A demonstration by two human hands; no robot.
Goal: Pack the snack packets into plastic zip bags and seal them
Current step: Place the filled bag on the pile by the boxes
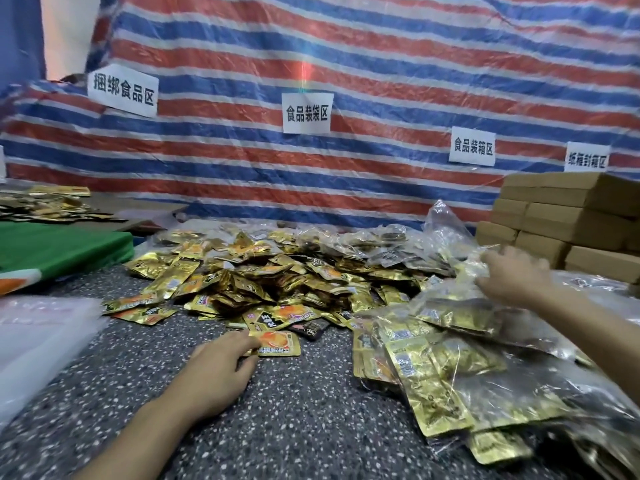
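Observation:
A big heap of gold snack packets [249,271] covers the middle of the speckled grey surface [294,410]. My left hand [221,368] lies at the heap's near edge, its fingertips touching one gold and orange packet [280,342]. To the right lie filled clear zip bags [467,375] of gold packets, piled toward the near right corner. My right hand [512,275] reaches over them and grips the crinkled top of a clear plastic bag [446,226] that stands up at the heap's right side.
Brown cardboard boxes [568,216] are stacked at the far right. A stack of flat clear bags [38,334] lies at the near left, a green board [59,244] behind it, more gold packets [45,202] at far left. A striped tarp [346,98] with paper signs hangs behind.

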